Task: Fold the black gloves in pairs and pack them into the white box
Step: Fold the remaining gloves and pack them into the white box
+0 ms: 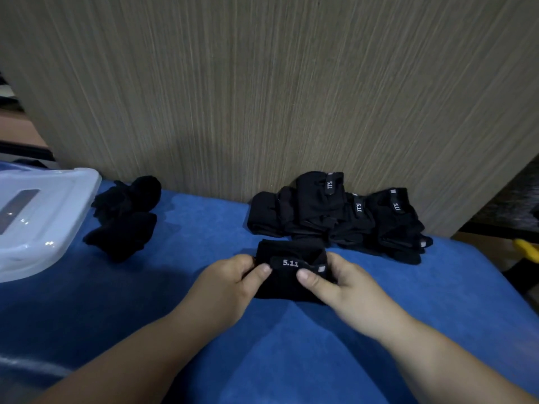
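A folded pair of black gloves (288,252) with a white "5.11" label lies on the blue surface in front of me. My left hand (230,281) pinches its left end, thumb on top. My right hand (335,282) grips its right end, thumb pressed beside the label. Behind it, against the wall, sits a pile of folded black gloves (335,217) with several labels showing. More loose black gloves (125,217) lie in a heap to the left. The white box (38,217) stands at the left edge, covered by its translucent lid.
The blue cloth-covered table (204,287) runs from the wall towards me. A beige striped wall panel (262,97) rises straight behind the gloves. A yellow object (528,249) shows past the table's right edge.
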A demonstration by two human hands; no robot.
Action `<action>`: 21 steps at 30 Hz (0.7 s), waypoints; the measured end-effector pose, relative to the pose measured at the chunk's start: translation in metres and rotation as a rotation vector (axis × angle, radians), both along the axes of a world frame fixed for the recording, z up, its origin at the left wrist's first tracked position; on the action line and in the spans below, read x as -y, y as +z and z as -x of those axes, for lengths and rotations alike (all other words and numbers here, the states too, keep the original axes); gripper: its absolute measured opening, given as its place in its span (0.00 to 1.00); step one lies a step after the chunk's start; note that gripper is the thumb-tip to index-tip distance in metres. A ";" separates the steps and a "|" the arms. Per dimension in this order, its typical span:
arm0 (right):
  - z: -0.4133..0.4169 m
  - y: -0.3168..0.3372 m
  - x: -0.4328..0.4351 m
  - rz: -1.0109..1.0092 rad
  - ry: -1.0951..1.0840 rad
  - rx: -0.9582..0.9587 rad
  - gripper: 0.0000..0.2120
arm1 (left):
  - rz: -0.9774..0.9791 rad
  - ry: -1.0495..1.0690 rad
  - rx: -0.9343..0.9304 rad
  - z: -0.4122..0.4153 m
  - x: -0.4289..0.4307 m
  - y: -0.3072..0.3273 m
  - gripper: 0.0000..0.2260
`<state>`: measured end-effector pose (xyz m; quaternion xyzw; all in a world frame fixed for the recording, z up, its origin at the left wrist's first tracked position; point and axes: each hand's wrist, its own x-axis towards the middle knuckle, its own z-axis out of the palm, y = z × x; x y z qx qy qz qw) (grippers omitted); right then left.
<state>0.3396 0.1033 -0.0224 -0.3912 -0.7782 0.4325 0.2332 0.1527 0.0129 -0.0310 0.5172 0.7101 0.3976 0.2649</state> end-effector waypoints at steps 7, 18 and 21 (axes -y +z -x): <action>0.005 -0.004 -0.001 -0.026 -0.079 0.026 0.12 | -0.006 0.036 -0.159 -0.005 0.002 -0.002 0.19; 0.008 -0.005 0.008 -0.345 -0.163 0.366 0.22 | -0.147 0.115 -0.539 -0.005 -0.001 -0.017 0.19; 0.009 -0.005 0.011 -0.522 -0.151 0.362 0.21 | -0.281 0.131 -0.518 -0.008 -0.001 -0.017 0.13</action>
